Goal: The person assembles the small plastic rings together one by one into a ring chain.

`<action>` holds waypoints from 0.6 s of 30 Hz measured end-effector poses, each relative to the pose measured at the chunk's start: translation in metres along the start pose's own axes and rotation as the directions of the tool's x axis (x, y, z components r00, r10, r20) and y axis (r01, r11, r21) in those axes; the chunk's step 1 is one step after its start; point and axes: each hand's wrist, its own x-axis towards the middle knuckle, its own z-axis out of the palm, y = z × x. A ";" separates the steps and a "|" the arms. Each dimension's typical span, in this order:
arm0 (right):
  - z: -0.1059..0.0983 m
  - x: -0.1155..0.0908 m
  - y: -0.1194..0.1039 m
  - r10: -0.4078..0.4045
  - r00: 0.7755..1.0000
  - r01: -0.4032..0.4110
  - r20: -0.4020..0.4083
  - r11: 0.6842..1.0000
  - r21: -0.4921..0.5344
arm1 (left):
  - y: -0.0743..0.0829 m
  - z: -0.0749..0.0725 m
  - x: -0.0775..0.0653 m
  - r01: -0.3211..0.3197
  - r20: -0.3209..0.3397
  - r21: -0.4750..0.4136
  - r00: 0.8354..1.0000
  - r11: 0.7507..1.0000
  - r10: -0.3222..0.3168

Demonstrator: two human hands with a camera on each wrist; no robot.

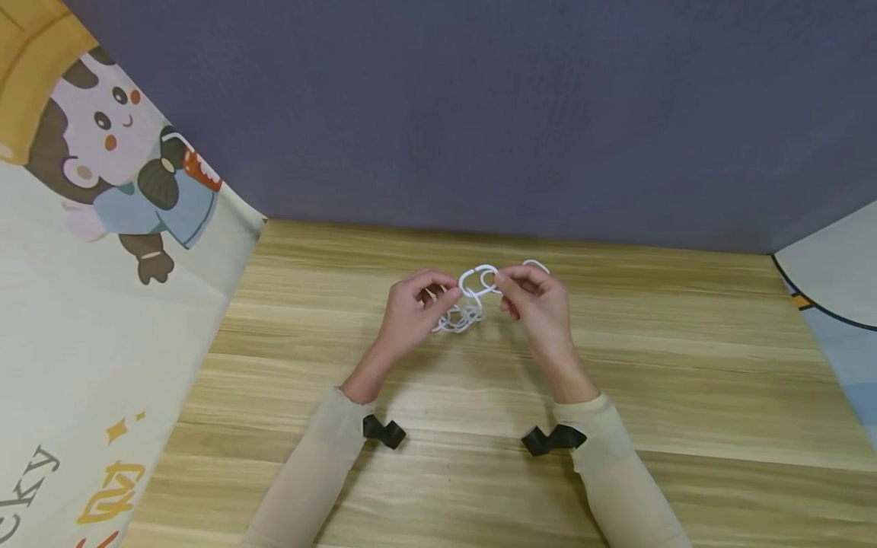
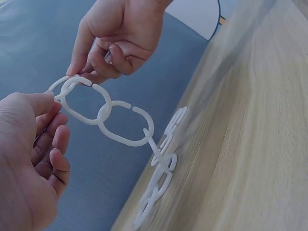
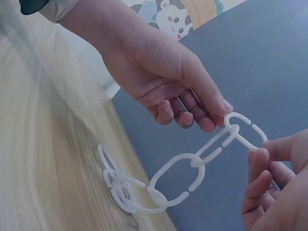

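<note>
Wood-grain tabletop (image 1: pixel 685 365), dark wall (image 1: pixel 479 114), perhaps fabric

The chain of links (image 2: pixel 126 141) rests partly on the table (image 1: pixel 651 342), its raised end between the left hand (image 1: pixel 407 316), on its left, and the right hand (image 1: pixel 544 304), on its right. Before the chain lie both sleeves: left sleeve (image 1: pixel 308 464), right sleeve (image 1: pixel 623 464). Behind it stands the back partition (image 1: pixel 479 114); far left, one side panel (image 1: pixel 171 335); far right, another panel (image 1: pixel 836 274).

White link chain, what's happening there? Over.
Left hand, right hand both pinching white link chain. Part of it resting on wood-grain table. Nothing visibly blocking.
</note>
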 end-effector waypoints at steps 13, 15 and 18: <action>-0.009 0.014 0.001 0.045 0.994 -0.033 0.105 0.993 -0.114 | 0.003 0.003 0.008 0.046 -0.098 -0.022 0.994 0.999 -0.048; -0.011 0.016 0.001 0.055 0.991 -0.040 0.118 0.991 -0.130 | 0.003 0.003 0.009 0.047 -0.107 -0.023 0.993 0.999 -0.049; -0.014 0.021 0.000 0.066 0.990 -0.049 0.125 0.989 -0.138 | 0.003 0.003 0.011 0.046 -0.116 -0.024 0.992 0.999 -0.049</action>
